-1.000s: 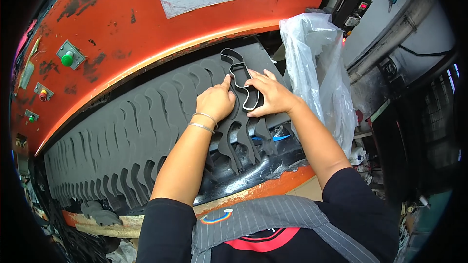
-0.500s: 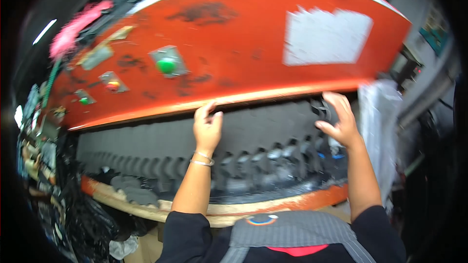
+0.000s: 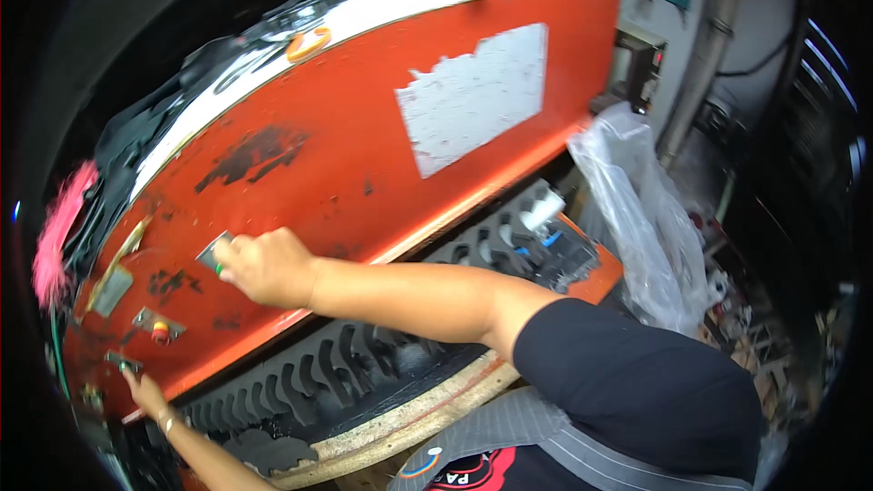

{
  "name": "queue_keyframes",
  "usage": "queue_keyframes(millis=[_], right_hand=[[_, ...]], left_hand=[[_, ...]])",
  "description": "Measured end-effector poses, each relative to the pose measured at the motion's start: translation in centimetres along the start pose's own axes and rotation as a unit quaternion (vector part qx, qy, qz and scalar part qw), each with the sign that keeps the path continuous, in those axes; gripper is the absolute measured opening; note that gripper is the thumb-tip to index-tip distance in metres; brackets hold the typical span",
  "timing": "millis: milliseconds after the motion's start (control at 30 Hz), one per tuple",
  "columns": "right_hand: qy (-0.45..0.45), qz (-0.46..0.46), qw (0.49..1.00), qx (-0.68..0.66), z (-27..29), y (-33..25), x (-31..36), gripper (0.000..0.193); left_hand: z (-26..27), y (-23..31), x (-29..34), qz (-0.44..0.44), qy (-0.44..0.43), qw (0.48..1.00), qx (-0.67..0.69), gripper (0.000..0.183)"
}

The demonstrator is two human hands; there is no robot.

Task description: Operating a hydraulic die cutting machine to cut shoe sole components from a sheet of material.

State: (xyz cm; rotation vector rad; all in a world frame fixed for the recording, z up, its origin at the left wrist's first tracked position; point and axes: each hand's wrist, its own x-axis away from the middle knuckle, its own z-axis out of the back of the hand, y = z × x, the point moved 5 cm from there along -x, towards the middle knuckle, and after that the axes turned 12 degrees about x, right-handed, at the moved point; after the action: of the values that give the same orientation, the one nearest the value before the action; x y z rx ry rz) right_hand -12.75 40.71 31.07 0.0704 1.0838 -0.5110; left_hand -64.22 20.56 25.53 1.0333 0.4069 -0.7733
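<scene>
My right hand [image 3: 261, 265] reaches across to the left and rests with curled fingers on a small metal plate with a green button [image 3: 213, 253] on the orange press head [image 3: 364, 173]. Low at the left edge, my left hand [image 3: 145, 393], with a bracelet on its wrist, touches a small metal switch [image 3: 121, 362] on the same orange face. Neither hand holds anything. Under the head lies a grey foam sheet [image 3: 346, 373] full of cut-out shapes. A dark cutting die with blue and white parts [image 3: 536, 241] sits on it at the right.
A red button [image 3: 161, 333] and another metal plate [image 3: 114, 282] sit between the hands. A torn white label [image 3: 473, 95] is stuck on the head. A clear plastic bag [image 3: 650, 218] hangs at the right, and something pink [image 3: 55, 241] at the left. The bench has a worn orange-and-wood edge [image 3: 427, 414].
Both hands have left the foam sheet and die. The right hand has swung left onto the green button, the left hand down to the switch. The view has turned to the left.
</scene>
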Motion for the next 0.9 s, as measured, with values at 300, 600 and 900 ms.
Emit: queue_keyframes(millis=[300,600,900], right_hand=[[-0.266,0.013,0.944,-0.193,3.5,2.4,21.9,0.017],[-0.305,-0.249,0.898,-0.197,17.3,2.5,35.2,0.016],[-0.184,-0.255,0.941,-0.125,27.1,-0.4,36.8,0.038]], left_hand=[[-5.9,17.0,28.3,-0.008,-0.281,0.959,0.027,0.024],[-11.9,33.5,51.4,-0.195,-0.517,0.782,0.288,0.027],[-10.9,43.4,54.5,-0.261,-0.583,0.733,0.233,0.020]])
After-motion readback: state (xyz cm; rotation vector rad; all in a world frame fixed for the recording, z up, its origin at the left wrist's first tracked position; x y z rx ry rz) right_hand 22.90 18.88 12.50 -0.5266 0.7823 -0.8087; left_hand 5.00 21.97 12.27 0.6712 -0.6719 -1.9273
